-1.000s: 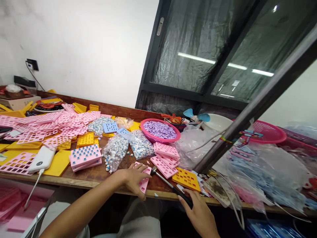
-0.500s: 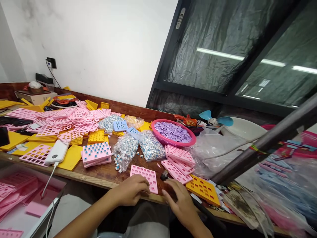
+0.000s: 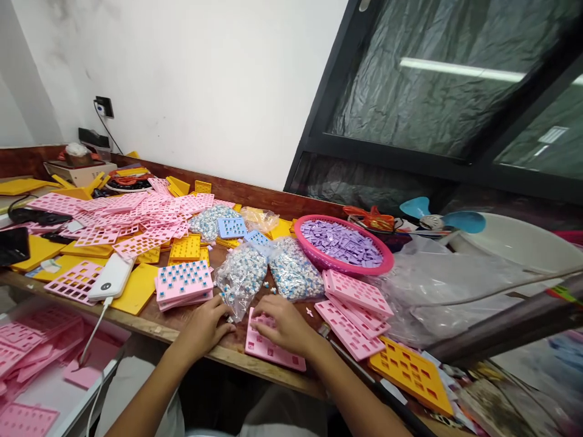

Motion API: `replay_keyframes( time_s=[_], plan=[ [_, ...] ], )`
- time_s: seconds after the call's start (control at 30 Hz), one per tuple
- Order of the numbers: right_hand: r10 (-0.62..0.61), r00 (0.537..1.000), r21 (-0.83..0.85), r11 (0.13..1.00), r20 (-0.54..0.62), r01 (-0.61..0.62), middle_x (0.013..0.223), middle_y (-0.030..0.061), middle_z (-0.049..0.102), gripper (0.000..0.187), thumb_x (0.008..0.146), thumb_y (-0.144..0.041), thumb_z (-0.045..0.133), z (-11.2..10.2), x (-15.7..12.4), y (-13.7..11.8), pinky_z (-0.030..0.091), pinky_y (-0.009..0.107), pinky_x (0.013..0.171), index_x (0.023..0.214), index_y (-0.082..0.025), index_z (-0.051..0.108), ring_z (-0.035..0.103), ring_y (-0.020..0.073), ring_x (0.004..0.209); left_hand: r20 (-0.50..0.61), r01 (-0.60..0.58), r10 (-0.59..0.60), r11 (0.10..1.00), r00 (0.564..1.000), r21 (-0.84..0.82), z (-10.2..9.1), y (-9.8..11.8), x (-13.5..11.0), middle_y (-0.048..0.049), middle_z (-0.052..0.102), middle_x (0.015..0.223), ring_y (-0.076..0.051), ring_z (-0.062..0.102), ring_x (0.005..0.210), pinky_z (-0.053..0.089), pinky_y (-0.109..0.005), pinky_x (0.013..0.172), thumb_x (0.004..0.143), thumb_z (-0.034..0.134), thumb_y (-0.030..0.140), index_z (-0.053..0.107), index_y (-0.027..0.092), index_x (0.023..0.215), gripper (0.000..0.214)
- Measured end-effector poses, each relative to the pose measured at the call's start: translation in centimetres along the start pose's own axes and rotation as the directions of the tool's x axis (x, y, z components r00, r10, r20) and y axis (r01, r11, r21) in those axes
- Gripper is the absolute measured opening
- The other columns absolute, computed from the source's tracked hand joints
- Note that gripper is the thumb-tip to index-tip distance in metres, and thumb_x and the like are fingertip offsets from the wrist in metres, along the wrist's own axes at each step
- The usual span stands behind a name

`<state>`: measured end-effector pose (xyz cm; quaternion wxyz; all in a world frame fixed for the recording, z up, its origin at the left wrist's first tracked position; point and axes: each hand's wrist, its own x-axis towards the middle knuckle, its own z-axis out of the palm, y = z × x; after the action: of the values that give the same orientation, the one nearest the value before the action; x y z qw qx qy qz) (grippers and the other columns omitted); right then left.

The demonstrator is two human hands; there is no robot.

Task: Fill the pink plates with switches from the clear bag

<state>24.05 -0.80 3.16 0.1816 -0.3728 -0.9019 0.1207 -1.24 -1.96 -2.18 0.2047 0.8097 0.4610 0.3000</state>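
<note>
A pink tray with square holes lies at the table's front edge. My right hand is over its upper part, fingers bent and thumb apart from them, with no held thing showing. To the left, my left hand rests near the table edge, its fingers curved and thumb spread apart. Its fingertips are close to the mouth of a clear bag of small white-and-blue pieces, where a few loose pieces lie. Beyond that hand sits a pink stack, its top plate studded with blue pieces.
A second bag of pieces stands beside a pink basket of purple pieces. Right of the tray lie stacked pink trays and a yellow tray. A white power bank with a cable sits left, by heaped pink trays.
My left hand has moved left from the tray toward the bag's mouth. My right hand has come left, over the tray, which now lies turned. The view has shifted somewhat.
</note>
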Motion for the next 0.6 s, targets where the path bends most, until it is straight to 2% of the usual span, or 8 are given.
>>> replay_keyframes(
  time_s=[0.07,0.13,0.2,0.27,0.33,0.43,0.53,0.6],
  plan=[
    [-0.092,0.992,-0.036,0.995,0.082,0.095,0.101,0.0063,0.070,0.016,0.091,-0.030,0.070,1.4,1.7,-0.7,0.046,0.033,0.086,0.104,-0.021,0.071,0.063,0.0214,0.096,-0.014,0.016,-0.017,0.997,1.000,-0.077,0.0,0.0,-0.2,-0.0044,0.063,0.101,-0.020,0.064,0.092,0.050,-0.030,0.083,0.089,0.066,0.024,0.069,0.022,0.100,0.012],
    [-0.126,0.983,-0.101,0.985,0.132,0.139,0.105,0.0065,0.069,0.023,0.089,-0.027,0.073,2.9,2.9,-1.0,0.046,0.033,0.086,0.111,-0.022,0.070,0.063,0.0218,0.096,-0.040,0.039,-0.044,0.992,0.998,-0.122,-0.1,-0.1,-0.3,-0.0037,0.062,0.099,-0.018,0.063,0.085,0.049,-0.028,0.077,0.088,0.063,0.019,0.068,0.021,0.099,0.013],
    [-0.130,0.981,-0.148,0.977,0.146,0.151,0.105,0.0068,0.069,0.026,0.090,-0.026,0.073,4.2,3.7,-1.1,0.046,0.033,0.086,0.115,-0.022,0.070,0.064,0.0219,0.096,-0.064,0.065,-0.074,0.989,0.995,-0.131,-0.4,-0.2,-0.3,-0.0040,0.061,0.099,-0.017,0.062,0.080,0.049,-0.027,0.073,0.088,0.060,0.017,0.067,0.020,0.103,0.017],
    [-0.143,0.980,-0.151,0.975,0.141,0.164,0.105,0.0071,0.068,0.023,0.091,-0.027,0.071,4.7,4.1,-0.9,0.047,0.032,0.086,0.114,-0.023,0.070,0.064,0.0217,0.097,-0.074,0.076,-0.085,0.990,0.994,-0.119,-0.5,-0.2,-0.1,-0.0052,0.064,0.101,-0.018,0.063,0.085,0.049,-0.028,0.077,0.089,0.057,0.017,0.068,0.019,0.106,0.020],
    [-0.170,0.978,-0.125,0.975,0.122,0.185,0.103,0.0074,0.069,0.018,0.093,-0.027,0.068,4.4,4.2,-0.6,0.047,0.032,0.086,0.111,-0.021,0.070,0.063,0.0215,0.097,-0.077,0.077,-0.085,0.992,0.993,-0.100,-0.4,-0.3,0.1,-0.0058,0.067,0.102,-0.020,0.064,0.091,0.049,-0.030,0.082,0.091,0.056,0.018,0.070,0.020,0.105,0.020],
    [-0.165,0.985,-0.051,0.985,0.041,0.167,0.100,0.0077,0.070,0.016,0.095,-0.025,0.064,2.6,3.5,0.4,0.047,0.031,0.085,0.108,-0.019,0.069,0.064,0.0210,0.094,-0.090,0.081,-0.088,0.993,0.992,-0.087,-0.1,-0.4,0.2,-0.0055,0.070,0.101,-0.021,0.065,0.095,0.049,-0.031,0.085,0.092,0.058,0.019,0.071,0.021,0.103,0.018],
    [-0.047,0.997,0.059,0.997,-0.063,0.051,0.096,0.0059,0.072,0.016,0.092,-0.018,0.062,0.5,2.1,2.0,0.047,0.029,0.078,0.106,-0.018,0.069,0.065,0.0185,0.085,-0.109,0.075,-0.084,0.993,0.990,-0.088,0.1,-0.4,0.1,-0.0056,0.072,0.101,-0.021,0.066,0.094,0.050,-0.032,0.087,0.093,0.059,0.020,0.071,0.020,0.103,0.017],
    [0.026,0.996,0.117,0.993,-0.088,-0.016,0.091,0.0039,0.072,0.017,0.088,-0.014,0.062,-0.3,1.2,3.1,0.046,0.027,0.073,0.103,-0.018,0.070,0.064,0.0166,0.078,-0.120,0.056,-0.067,0.994,0.990,-0.096,0.1,-0.3,-0.2,-0.0057,0.072,0.103,-0.021,0.066,0.096,0.050,-0.033,0.090,0.093,0.058,0.021,0.071,0.020,0.103,0.017]
  ],
)
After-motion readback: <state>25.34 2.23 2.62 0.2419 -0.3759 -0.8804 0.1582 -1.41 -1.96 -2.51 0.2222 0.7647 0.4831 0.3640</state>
